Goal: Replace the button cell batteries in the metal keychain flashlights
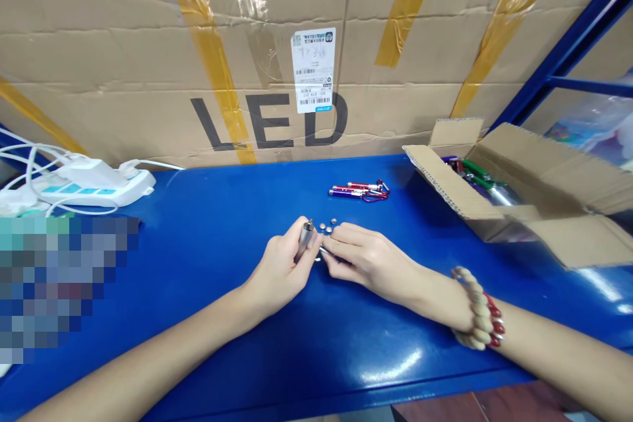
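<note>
My left hand (287,262) is closed around a small silver metal tube (305,235), held tilted up with its end showing. Close beside it, my right hand (368,257) is pinched on a small silvery piece (324,250); the fingers cover most of it, so its kind is unclear. Several small round button cells (329,229) lie on the blue table (222,211) just beyond my fingertips. Farther back rest a few slim keychain penlights (349,192) in red and purple-blue with silver, with small red carabiner clips.
At right stands an opened cardboard box (445,188) holding more coloured penlights, its flaps spread over the table. A white power strip (99,188) with cables sits at left, behind a blurred patch. A large taped carton (277,66) marked LED walls off the back.
</note>
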`<state>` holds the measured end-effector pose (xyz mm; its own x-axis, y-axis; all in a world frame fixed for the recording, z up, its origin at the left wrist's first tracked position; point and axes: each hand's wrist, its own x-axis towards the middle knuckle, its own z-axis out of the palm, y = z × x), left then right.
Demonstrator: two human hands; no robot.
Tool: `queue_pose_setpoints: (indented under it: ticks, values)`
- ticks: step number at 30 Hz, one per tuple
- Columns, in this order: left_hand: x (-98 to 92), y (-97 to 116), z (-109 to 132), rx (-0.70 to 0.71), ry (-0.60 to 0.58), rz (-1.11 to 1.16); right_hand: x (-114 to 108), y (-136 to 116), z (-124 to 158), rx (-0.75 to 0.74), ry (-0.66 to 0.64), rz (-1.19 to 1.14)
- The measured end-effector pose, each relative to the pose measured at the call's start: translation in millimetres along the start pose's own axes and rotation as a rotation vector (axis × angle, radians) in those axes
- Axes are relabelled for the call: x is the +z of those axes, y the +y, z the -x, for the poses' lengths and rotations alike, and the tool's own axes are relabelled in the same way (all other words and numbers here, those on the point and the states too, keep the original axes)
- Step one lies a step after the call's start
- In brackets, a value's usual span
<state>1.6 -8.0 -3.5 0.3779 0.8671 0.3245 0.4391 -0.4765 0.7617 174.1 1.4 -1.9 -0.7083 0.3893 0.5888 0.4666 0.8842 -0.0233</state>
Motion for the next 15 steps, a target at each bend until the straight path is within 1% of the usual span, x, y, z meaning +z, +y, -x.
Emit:
queue_pose_setpoints:
  ticks: [2, 5, 7, 9, 11, 15]
  values:
    - [-1.2, 0.5, 0.9, -0.025, -0.029, 0.069, -4.4, 3.5, -0.5, 0.034, 0.005, -0.024]
    - [-3.2, 2.5, 1.8, -0.076, -0.078, 0.132, -13.1, 9.3, 0.1, 0.103, 0.089, -0.041]
    - [-3.8, 4.0, 2.4, -0.089, -0.128, 0.098, -17.7, 10.9, 0.6, 0.146, 0.173, -0.024]
    - [-3.6, 5.0, 2.9, -0.069, -0.184, 0.044, -19.5, 10.0, 0.9, 0.165, 0.222, 0.0]
    - [-2.7, 5.1, 3.5, -0.04, -0.205, 0.01, -18.3, 8.1, 1.1, 0.148, 0.235, 0.011]
    - [-1.4, 3.6, 4.6, 0.005, -0.178, 0.0, -13.2, 6.2, 2.3, 0.106, 0.214, 0.01]
